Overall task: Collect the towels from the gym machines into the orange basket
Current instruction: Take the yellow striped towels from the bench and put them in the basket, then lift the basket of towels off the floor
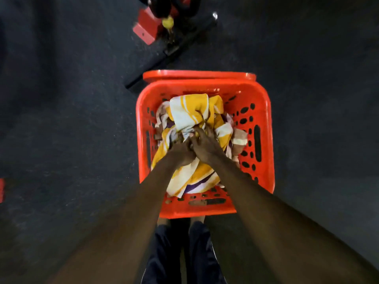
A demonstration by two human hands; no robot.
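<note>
Forearms reach down centre frame; left grip and right grip both clutch the yellow striped towel, lying uppermost inside the orange basket. Best push it low, then release, so nothing overhangs the rim.

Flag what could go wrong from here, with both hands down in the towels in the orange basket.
1. The yellow-and-white towel that the left hand and right hand grip lies bunched on top in the orange basket. Once released, it may spring up and slide over the rim.
2. The black bar of a gym machine lies on the floor just beyond the basket. Stepping forward with the load, the person might trip on it.
</note>
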